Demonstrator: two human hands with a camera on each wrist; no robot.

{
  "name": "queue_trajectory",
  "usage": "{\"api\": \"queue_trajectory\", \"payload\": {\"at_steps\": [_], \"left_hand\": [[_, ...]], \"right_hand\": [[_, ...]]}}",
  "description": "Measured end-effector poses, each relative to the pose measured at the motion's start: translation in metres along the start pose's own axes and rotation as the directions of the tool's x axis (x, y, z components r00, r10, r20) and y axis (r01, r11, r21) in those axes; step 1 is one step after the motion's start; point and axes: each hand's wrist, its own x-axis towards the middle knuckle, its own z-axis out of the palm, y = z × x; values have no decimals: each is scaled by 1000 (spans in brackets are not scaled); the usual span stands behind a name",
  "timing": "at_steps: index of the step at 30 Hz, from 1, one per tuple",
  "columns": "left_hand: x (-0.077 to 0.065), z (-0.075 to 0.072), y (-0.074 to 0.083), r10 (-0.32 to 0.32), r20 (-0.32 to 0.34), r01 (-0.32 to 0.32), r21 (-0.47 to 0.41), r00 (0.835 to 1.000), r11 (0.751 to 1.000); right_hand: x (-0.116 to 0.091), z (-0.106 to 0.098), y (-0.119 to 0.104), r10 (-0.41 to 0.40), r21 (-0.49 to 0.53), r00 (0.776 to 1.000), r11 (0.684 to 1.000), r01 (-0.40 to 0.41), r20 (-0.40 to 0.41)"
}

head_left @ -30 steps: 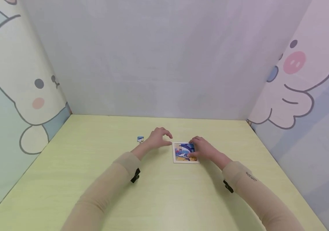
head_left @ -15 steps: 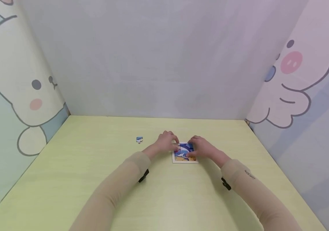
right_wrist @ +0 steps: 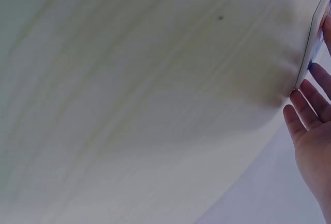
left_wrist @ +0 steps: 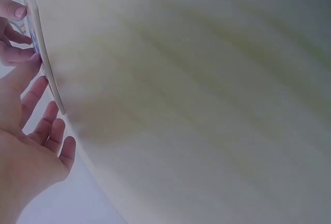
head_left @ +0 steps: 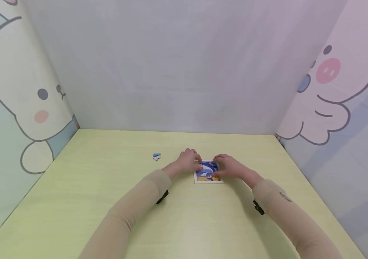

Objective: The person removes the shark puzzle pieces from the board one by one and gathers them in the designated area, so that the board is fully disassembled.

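Note:
A small framed jigsaw puzzle point(head_left: 207, 173) with a blue sea picture and a white border lies flat on the table. My left hand point(head_left: 188, 160) is at its upper left corner, thumb and index fingertip touching the puzzle; the other fingers point(left_wrist: 50, 125) are spread loosely. At the right side my right hand point(head_left: 230, 167) rests with its thumb over the picture and its fingers at the upper right edge. Its fingers point(right_wrist: 305, 102) look fairly straight in the right wrist view. Both hands hide parts of the picture. Farther left lies one loose puzzle piece point(head_left: 156, 157), blue and white.
The pale yellow table point(head_left: 184, 223) reaches back to a plain grey wall point(head_left: 158, 64). Cartoon-printed side panels stand to the left point(head_left: 6, 108) and right point(head_left: 352, 118).
My left hand has moved right and slightly down, from beside the frame onto the puzzle's upper left corner. The right hand has stayed almost where it was, and the loose piece has not moved.

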Motion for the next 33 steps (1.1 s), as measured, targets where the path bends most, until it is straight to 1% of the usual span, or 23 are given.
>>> {"api": "queue_trajectory", "payload": {"at_steps": [4,8,11,17,24,29,33], "left_hand": [[1,1,-1,-4,11,4,-14,1000,1000],[2,0,0,-10,24,11,-47,1000,999],[3,0,0,-8,27,10,-55,1000,998],[6,1,-3,-2,30,4,-58,1000,998],[9,0,-3,6,19,-5,-25,1000,1000],[10,-3,-2,9,7,-9,-89,1000,996],[10,-4,0,22,-6,-23,-185,1000,982]], "right_hand": [[-2,1,4,-26,2,1000,1000,26,-13],[-2,4,5,-16,35,999,999,18,-43],[0,6,5,-8,44,998,999,11,-66],[4,7,4,-2,27,997,1000,4,-81],[8,5,1,11,43,997,999,-7,-80],[10,5,0,27,38,996,999,-24,-85],[9,6,0,35,41,995,999,-32,-91]]}}
